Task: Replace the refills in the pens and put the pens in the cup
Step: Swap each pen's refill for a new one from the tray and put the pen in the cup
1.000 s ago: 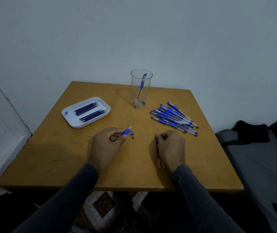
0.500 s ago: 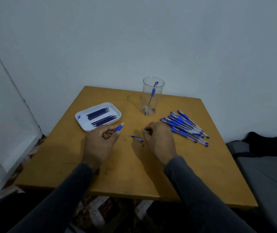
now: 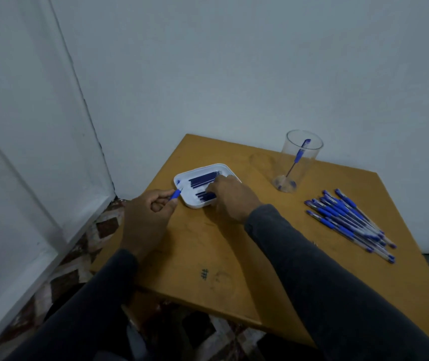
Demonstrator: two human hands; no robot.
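1. Pens are the business at this wooden table [image 3: 273, 269], whose near part carries a small dark scribble [image 3: 204, 274] between the person's two dark sleeves.
2. Left hand [image 3: 144, 220] sits at the table's left edge, fingers curled round a pen part [image 3: 175, 194] with a blue grip; its tip pokes out toward the tray and almost meets the rim.
3. Right hand [image 3: 230, 198] reaches across to the white tray [image 3: 182, 190], fingertips down among the dark refills [image 3: 204, 179]. Whether it pinches one or only touches them, I cannot tell; the fingers hide it.
4. The refills lie in two bunches in the tray, one farther back and one nearer, partly under the hand.
5. Off to the right, well apart from both hands, a heap of blue pens [image 3: 349, 220] lies fanned on the table.
6. Farthest back, near the wall, a clear cup [image 3: 296, 162] stands upright with one pen [image 3: 298, 156] leaning inside it.
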